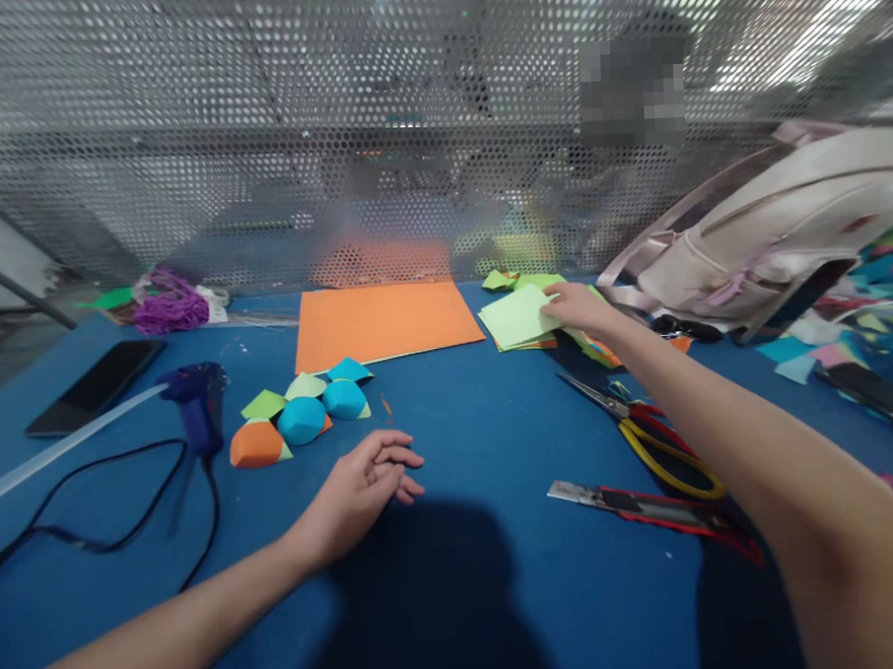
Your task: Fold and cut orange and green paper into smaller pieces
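On the right, my right hand (579, 307) pinches the edge of a pale green paper square (516, 317), which lies on a small stack with orange showing below. My left hand (370, 484) hovers or rests over the blue table, its fingers loosely bent and apart, with nothing in them. Just beyond it sit several folded paper pieces, among them a blue one (302, 420), an orange one (257, 443) and a green one (264, 405). A large orange sheet (387, 322) lies behind them, against the perforated panel.
Scissors (663, 453) and a box cutter (646, 508) with its blade out lie by my right forearm. A blue glue gun (198, 409), its cord, a phone (98, 386) and purple yarn (170, 305) are at left. A pale backpack (768, 232) stands at right before the metal panel (410, 178).
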Demonstrator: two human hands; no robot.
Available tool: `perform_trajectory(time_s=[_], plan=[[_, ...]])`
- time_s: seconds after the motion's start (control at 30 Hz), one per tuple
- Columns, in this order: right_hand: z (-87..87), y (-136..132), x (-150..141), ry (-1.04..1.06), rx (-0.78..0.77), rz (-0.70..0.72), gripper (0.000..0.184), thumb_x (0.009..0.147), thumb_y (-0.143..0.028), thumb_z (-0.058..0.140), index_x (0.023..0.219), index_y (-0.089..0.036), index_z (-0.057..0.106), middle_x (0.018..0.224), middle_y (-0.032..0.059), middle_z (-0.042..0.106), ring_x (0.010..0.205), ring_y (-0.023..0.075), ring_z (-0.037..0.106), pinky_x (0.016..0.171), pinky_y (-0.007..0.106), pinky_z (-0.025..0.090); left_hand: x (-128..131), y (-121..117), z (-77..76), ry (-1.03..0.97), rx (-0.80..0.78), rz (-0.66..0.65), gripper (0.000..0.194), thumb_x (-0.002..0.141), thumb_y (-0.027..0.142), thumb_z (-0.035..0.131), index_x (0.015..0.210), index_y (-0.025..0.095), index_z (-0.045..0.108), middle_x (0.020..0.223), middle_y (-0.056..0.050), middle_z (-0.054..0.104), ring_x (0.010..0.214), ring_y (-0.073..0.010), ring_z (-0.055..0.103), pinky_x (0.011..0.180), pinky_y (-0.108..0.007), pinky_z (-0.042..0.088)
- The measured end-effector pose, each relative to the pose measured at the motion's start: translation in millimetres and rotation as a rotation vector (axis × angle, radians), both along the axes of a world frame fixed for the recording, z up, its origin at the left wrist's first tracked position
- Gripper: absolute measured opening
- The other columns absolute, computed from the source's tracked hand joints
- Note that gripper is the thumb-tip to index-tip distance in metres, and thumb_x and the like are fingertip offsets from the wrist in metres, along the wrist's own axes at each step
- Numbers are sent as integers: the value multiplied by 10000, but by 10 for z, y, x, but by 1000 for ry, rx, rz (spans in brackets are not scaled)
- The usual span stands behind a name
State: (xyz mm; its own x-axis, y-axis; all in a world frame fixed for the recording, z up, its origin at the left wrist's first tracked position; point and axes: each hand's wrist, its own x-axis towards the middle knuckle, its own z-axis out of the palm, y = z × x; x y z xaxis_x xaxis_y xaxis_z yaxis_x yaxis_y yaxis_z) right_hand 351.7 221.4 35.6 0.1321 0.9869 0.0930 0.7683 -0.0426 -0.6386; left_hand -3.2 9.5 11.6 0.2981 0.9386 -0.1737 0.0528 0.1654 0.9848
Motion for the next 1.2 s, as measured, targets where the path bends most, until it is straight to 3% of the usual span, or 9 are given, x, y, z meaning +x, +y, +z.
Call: perform_trajectory(time_s=[0.17, 0.3, 0.4, 0.53, 0.67, 0.8, 0.9, 1.03, 1.2], plan=[[-48, 33, 29, -287, -83, 49, 311, 931, -356, 596, 1170, -156, 600, 1127, 72, 644, 949, 191, 644, 824, 408, 548, -26, -12, -18, 37, 28, -37, 284, 843, 336, 611, 1071, 185, 534, 983, -76, 664, 735, -178, 705, 639, -309, 579], [10, -68, -23, -459, -48, 70, 325, 902, -232, 588, 1187, -76, 598, 1105, 188, 667, 1052, 288, 621, 914, 450, 484, -34, -10, -15, 35, 43, -58, 305, 848, 373, 615, 1072, 181, 537, 980, -83, 665, 729, -184, 710, 636, -309, 587], [90, -200, -98, -562, 16, 94, 367, 915, -239, 519, 1225, -53, 580, 1218, 265, 616, 1206, 378, 525, 1000, 518, 392, -31, 0, -15, 30, 47, -54, 302, 839, 372, 629, 1056, 180, 544, 969, -80, 674, 720, -180, 711, 627, -297, 588], [112, -358, -276, -618, 27, 257, 522, 908, -440, 526, 1303, -100, 551, 1341, 214, 572, 1269, 356, 487, 1043, 458, 367, -26, 9, -36, 19, 40, -46, 294, 823, 352, 641, 1041, 176, 553, 957, -73, 687, 714, -172, 713, 622, -281, 589], [15, -426, -444, -632, -21, 369, 703, 797, -614, 606, 1314, -143, 533, 1330, 187, 590, 1194, 349, 550, 939, 405, 434, -27, 5, -66, 21, 44, -44, 284, 814, 347, 639, 1026, 176, 560, 936, -69, 700, 704, -173, 717, 610, -272, 590], [-20, -380, -463, -637, -60, 334, 415, 870, -448, 536, 1159, -153, 580, 1111, 166, 690, 948, 297, 645, 730, 335, 440, -38, 0, -59, 56, 50, -48, 274, 818, 342, 621, 1031, 177, 574, 930, -73, 708, 714, -180, 722, 621, -279, 597], [33, -324, -404, -636, -68, 301, 232, 908, -318, 433, 962, -169, 602, 939, 123, 707, 812, 234, 637, 647, 291, 393, -48, 3, -39, 88, 61, -59, 266, 822, 333, 603, 1034, 175, 580, 927, -78, 714, 716, -184, 724, 625, -284, 602], [95, -302, -339, -655, -53, 293, 242, 915, -266, 377, 770, -179, 550, 819, 108, 673, 717, 197, 592, 603, 278, 357, -48, 9, -23, 111, 88, -69, 256, 824, 324, 582, 1032, 174, 583, 925, -82, 719, 715, -187, 727, 624, -286, 604], [48, -323, -338, -697, -10, 342, 277, 940, -273, 358, 726, -190, 514, 761, 94, 648, 675, 183, 566, 599, 282, 345, -29, 5, -37, 116, 96, -66, 253, 823, 319, 571, 1030, 177, 588, 922, -78, 723, 703, -181, 726, 615, -279, 605]])
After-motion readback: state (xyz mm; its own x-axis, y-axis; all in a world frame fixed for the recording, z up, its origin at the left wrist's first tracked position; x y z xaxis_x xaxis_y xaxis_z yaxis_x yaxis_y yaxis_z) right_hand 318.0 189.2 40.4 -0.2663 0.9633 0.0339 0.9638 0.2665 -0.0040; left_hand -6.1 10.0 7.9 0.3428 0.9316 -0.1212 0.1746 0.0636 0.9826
